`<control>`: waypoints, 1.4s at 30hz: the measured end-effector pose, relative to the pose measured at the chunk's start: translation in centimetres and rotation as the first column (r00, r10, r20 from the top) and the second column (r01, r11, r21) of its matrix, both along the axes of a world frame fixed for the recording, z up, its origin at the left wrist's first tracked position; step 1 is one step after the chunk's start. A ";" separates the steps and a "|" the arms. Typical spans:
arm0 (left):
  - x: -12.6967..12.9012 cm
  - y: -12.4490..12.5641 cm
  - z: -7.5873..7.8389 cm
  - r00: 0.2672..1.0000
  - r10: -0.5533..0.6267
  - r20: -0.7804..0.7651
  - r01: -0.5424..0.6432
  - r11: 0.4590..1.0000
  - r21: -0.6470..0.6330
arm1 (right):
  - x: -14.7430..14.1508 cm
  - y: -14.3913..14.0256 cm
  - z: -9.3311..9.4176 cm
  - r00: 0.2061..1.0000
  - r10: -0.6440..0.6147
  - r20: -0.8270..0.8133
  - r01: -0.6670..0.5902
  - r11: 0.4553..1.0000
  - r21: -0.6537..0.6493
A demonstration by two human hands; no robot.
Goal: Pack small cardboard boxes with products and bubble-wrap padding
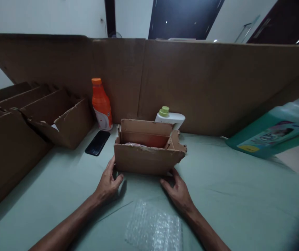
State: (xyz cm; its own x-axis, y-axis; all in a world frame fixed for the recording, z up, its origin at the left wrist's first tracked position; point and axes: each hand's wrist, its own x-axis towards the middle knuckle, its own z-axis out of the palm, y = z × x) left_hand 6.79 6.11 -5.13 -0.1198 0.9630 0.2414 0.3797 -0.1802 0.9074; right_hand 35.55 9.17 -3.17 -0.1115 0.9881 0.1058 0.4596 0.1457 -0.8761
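**Open box at mid-desk, both hands at its near corners**

Location: the cardboard box [149, 153] stands near the middle of the desk [243, 202], its flaps up and its top open. Something pale and reddish lies inside; it is too hidden to identify.

Handling, as judged: thin corrugated board, torn along the rims, so likely light and only moderately stiff. The walls would probably buckle under a hard squeeze, and the ragged flaps are poor places to hold. The lower near corners or the two end walls look the soundest places to take hold.

Grip: the left hand [109, 184] rests at the near left corner, fingers loosely spread and lying against the base of the front wall, thumb apart. The right hand [178, 191] sits at the near right corner, fingers extended and touching the bottom edge. Neither hand is closed around anything; both are flat contacts, not pinches.

Surroundings: a sheet of bubble wrap [154, 228] lies at the near edge between the forearms. A black phone [97, 143] lies left of the box, an orange bottle [101, 104] behind it, a white bottle [169, 116] directly behind the box. A green jug [272, 130] lies tilted towards the right edge. More open boxes [57, 116] line the left edge
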 end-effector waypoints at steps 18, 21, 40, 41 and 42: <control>4.2 -11.1 2.5 0.643 -0.425 -0.637 0.485 0.870 -0.092 | 3.3 -13.3 2.9 0.583 0.400 0.708 -0.608 0.792 0.054; 3.4 -11.1 2.4 0.648 -0.419 -0.635 0.488 0.869 -0.075 | 11.2 -15.3 2.5 0.613 0.120 0.781 -0.440 0.873 0.211; -0.2 -9.9 2.3 0.736 0.100 -0.669 -0.042 0.994 0.102 | 4.9 -10.6 0.9 0.808 -0.135 0.573 -0.134 0.906 0.402; -1.1 -9.1 2.5 0.754 0.119 -0.646 -0.073 0.993 0.097 | 4.8 -9.6 1.2 0.825 -0.138 0.548 -0.112 0.911 0.397; -1.8 -8.1 2.8 0.781 0.125 -0.612 -0.091 0.992 0.087 | 4.8 -8.4 1.4 0.846 -0.134 0.516 -0.089 0.919 0.384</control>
State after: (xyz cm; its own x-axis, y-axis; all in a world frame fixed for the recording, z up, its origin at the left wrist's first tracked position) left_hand 5.00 -2.04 -2.36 -0.0316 0.9372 0.3473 0.8737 -0.1429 0.4651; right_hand 40.33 0.78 -1.72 -0.2383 0.8836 0.4032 0.8363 0.3977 -0.3773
